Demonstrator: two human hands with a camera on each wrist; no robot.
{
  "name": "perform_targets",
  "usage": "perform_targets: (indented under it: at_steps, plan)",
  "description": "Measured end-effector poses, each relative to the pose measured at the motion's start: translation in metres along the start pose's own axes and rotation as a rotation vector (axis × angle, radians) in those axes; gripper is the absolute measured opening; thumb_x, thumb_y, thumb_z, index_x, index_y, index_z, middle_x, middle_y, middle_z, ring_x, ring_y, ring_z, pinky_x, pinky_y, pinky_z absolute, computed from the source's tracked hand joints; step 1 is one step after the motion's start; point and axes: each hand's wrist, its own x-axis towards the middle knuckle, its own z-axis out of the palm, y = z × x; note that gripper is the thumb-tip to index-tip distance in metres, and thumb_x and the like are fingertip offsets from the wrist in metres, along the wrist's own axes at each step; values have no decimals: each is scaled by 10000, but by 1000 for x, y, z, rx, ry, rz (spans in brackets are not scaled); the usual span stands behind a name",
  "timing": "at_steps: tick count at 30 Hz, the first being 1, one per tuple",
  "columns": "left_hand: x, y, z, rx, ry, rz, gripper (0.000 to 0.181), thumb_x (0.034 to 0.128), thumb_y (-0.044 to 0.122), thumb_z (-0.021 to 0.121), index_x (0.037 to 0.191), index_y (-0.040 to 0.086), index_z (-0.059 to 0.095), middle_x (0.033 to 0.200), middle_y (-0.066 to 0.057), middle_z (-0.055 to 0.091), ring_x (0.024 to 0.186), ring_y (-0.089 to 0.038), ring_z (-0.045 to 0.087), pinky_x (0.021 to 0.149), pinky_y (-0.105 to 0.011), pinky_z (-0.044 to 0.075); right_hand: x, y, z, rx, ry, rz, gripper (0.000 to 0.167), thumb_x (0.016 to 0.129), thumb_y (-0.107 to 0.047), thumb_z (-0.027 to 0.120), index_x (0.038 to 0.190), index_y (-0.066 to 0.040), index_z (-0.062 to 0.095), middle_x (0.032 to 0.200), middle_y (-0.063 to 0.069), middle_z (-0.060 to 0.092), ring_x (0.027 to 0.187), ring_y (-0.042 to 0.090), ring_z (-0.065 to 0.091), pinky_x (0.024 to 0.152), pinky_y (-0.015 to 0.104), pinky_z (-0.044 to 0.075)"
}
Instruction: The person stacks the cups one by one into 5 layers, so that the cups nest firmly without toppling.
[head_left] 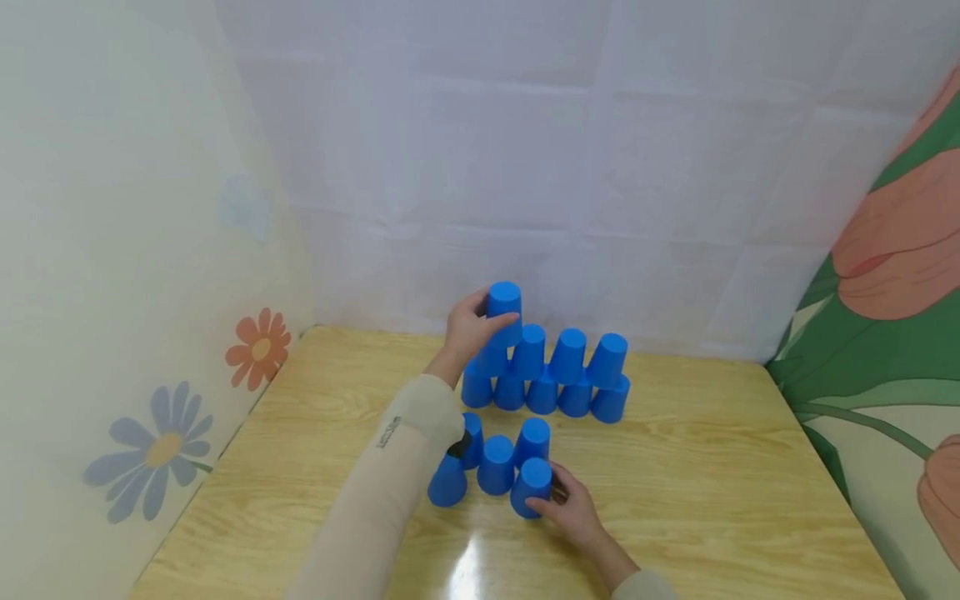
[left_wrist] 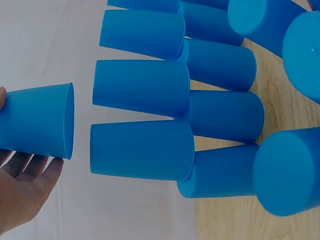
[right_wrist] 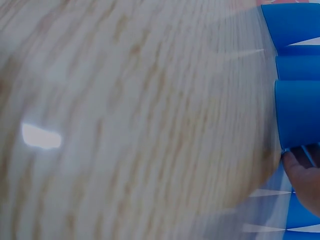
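My left hand (head_left: 471,327) (left_wrist: 29,192) holds an upside-down blue cup (head_left: 505,310) (left_wrist: 36,121) by its sides. This cup hangs above the left end of a two-level stack of upside-down blue cups (head_left: 567,358) (left_wrist: 142,150); the left wrist view shows a gap between its rim and the cup below. Nearer the front, my right hand (head_left: 576,510) (right_wrist: 306,181) has thumb and fingers round another upside-down cup (head_left: 531,489) (right_wrist: 301,114), which stands at the right front of a loose group. The right wrist view shows only part of that hand.
Other upside-down blue cups (head_left: 496,467) stand beside the right hand's cup, some partly behind the left sleeve. The wooden table (head_left: 697,475) meets a white cloth backdrop (head_left: 517,158) behind the stack. Flower-patterned walls stand at left and right.
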Motion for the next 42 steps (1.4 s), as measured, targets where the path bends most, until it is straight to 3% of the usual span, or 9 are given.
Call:
perform_targets:
  at_steps: [4, 15, 25, 42]
  plan:
    - [4, 0, 7, 17, -9, -2, 664, 748, 376, 650, 1300, 111, 391, 1274, -60, 427, 1159, -216, 382, 917, -350, 351, 0, 1, -1, -4, -3, 28, 651, 727, -307, 683, 1249, -26, 415, 1229, 182, 437, 1112, 340, 405, 901, 437, 349]
    - [8, 8, 24, 25, -54, 11, 669, 758, 360, 644, 1311, 105, 369, 1284, -71, 415, 1163, -226, 376, 916, -361, 351, 3, 8, -1, 10, -25, -5, 631, 748, -293, 664, 1260, -29, 406, 1235, 172, 434, 1119, 318, 405, 905, 403, 355]
    - [15, 14, 40, -21, -56, 38, 652, 754, 326, 658, 1301, 95, 387, 1250, -90, 449, 1129, -229, 413, 900, -367, 369, 4, 11, -4, 5, -11, 21, 638, 744, -299, 663, 1267, -42, 403, 1243, 173, 428, 1125, 319, 400, 902, 404, 356]
    - [25, 16, 53, -47, -148, -23, 666, 763, 308, 653, 1327, 128, 346, 1271, -91, 425, 1150, -234, 388, 920, -385, 343, 7, 16, -5, 31, -32, 18, 640, 747, -331, 650, 1279, -80, 398, 1271, 147, 406, 1152, 304, 374, 916, 403, 339]
